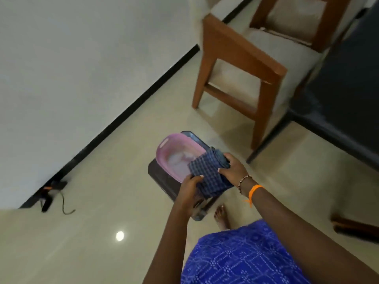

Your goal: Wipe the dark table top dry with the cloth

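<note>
I am watching through one wide-angle head camera, looking steeply down and forward, rolled so the floor seam runs diagonally. It is sitting close above the left hand (189, 186) and right hand (232, 171), which meet near the frame's centre. Beyond the hands it is taking in a wooden chair (242, 64); right of them, the dark table top (344, 83).

- The table (338, 99) ran off the right edge; most of its top lay out of view.
- The cloth (209, 173) hid the near rim of the basin (164, 148).
- The object by the wall (49, 193) was too blurred to identify.
- The chair (242, 58) was cropped at the top edge.
</note>
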The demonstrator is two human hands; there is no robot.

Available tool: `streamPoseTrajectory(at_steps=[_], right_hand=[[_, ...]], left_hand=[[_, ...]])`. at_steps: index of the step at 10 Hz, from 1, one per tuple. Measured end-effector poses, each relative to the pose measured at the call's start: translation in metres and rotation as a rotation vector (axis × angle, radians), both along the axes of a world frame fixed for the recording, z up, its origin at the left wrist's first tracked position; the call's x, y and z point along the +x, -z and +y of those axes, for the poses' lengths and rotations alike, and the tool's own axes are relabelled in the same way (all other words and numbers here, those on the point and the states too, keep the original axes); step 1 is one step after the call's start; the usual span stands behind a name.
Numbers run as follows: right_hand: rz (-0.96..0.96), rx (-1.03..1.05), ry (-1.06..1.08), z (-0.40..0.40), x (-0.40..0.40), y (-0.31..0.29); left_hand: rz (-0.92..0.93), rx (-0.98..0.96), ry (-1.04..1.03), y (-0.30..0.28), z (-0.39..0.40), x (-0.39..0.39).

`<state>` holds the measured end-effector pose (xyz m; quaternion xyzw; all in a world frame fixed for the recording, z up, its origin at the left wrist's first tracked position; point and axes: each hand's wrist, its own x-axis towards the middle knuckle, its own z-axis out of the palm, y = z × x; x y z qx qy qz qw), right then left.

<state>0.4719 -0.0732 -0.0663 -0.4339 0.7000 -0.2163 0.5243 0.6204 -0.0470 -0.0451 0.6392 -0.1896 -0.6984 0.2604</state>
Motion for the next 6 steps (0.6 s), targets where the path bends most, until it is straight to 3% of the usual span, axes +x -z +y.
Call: streamPoseTrajectory(at_steps=[3, 6], right_hand=[[0.133, -0.017, -0.432, -0.087, 0.052, 0.06], [0.207, 0.055, -0.602, -0.121, 0.086, 0.125]], left_hand=[[-0.021, 0.124, -0.383, 0.049, -0.066, 0.018], [-0.095, 0.217, -0.554, 0.114, -0.094, 0.019]])
